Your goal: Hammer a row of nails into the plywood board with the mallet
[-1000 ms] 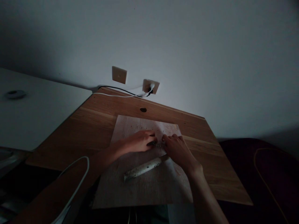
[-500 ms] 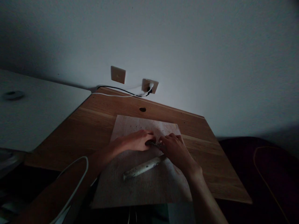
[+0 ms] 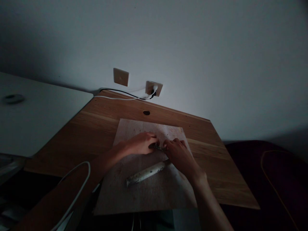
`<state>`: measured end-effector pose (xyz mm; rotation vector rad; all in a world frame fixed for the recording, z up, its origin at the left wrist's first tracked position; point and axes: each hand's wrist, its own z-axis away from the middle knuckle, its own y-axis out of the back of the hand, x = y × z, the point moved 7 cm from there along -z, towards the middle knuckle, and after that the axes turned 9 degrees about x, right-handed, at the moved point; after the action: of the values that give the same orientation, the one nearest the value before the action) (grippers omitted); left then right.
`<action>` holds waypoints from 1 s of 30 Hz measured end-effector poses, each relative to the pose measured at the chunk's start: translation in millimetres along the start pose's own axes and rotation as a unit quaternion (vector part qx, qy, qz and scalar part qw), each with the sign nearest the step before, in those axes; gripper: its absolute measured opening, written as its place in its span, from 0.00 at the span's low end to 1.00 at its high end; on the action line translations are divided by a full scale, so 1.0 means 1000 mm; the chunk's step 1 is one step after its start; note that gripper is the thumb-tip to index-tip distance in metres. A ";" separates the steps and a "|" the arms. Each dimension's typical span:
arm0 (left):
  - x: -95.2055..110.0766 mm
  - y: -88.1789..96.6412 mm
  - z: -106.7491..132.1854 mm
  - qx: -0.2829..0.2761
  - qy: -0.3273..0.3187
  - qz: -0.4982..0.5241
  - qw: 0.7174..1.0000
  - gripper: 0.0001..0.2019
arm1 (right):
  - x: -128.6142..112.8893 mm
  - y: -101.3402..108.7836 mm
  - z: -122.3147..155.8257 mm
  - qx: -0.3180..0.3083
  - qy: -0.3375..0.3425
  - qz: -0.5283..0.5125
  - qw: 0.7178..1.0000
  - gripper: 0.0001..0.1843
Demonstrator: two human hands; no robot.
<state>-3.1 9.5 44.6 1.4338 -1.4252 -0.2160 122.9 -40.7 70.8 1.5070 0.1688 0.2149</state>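
My left hand [image 3: 141,144] and my right hand [image 3: 177,153] meet over the middle of a pale sheet of paper [image 3: 144,192] spread on a wooden table [image 3: 101,118]. Their fingertips are closed from both sides on a small dark speckled object [image 3: 159,147] that I cannot make out in the dim light. A long pale speckled roll [image 3: 145,173] lies on the sheet just in front of the hands, its right end under my right hand.
A white cable [image 3: 79,184] loops over the table's near left edge. A white surface [image 3: 36,115] adjoins the table on the left. On the wall behind are a switch plate [image 3: 121,77] and a socket [image 3: 154,88] with cables plugged in. A round hole [image 3: 146,113] sits near the table's back edge.
Both hands have shifted slightly to the left over the sheet, still pressed together around the small dark object. The pale roll has stayed in place.
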 end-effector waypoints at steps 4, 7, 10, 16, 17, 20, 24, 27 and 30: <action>0.000 -0.002 0.002 0.002 0.000 -0.004 1.000 0.08 | -0.001 -0.001 0.001 0.009 0.008 -0.007 1.000 0.16; 0.002 -0.003 0.002 0.006 -0.016 -0.015 1.000 0.11 | -0.002 -0.001 0.002 0.018 0.022 -0.031 0.999 0.17; 0.003 -0.005 0.003 -0.002 -0.032 -0.027 0.999 0.13 | -0.002 -0.001 0.002 0.020 0.021 -0.040 0.999 0.12; 0.001 -0.008 0.004 -0.006 -0.025 -0.031 0.999 0.13 | -0.007 0.005 0.002 0.024 0.013 -0.025 0.999 0.07; 0.001 -0.008 0.004 -0.006 -0.023 -0.032 0.999 0.12 | -0.008 0.005 0.002 0.021 0.014 -0.023 0.999 0.07; 0.001 -0.008 0.004 -0.010 -0.021 -0.030 0.999 0.11 | -0.009 0.005 0.000 0.020 0.018 -0.022 0.999 0.09; 0.000 -0.007 0.002 -0.014 -0.012 -0.027 0.999 0.09 | -0.013 0.005 -0.003 0.015 0.040 0.001 0.999 0.10; -0.001 -0.005 0.002 -0.013 0.000 -0.027 1.000 0.08 | -0.016 0.006 -0.004 0.009 0.055 0.027 0.998 0.12; -0.002 -0.003 0.001 -0.007 0.008 -0.025 1.000 0.07 | -0.016 0.005 -0.004 0.004 0.051 0.028 0.998 0.12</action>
<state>-2.2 9.7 41.0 1.4576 -1.3748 -0.2447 106.1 -40.0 75.4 1.5112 0.2099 0.3368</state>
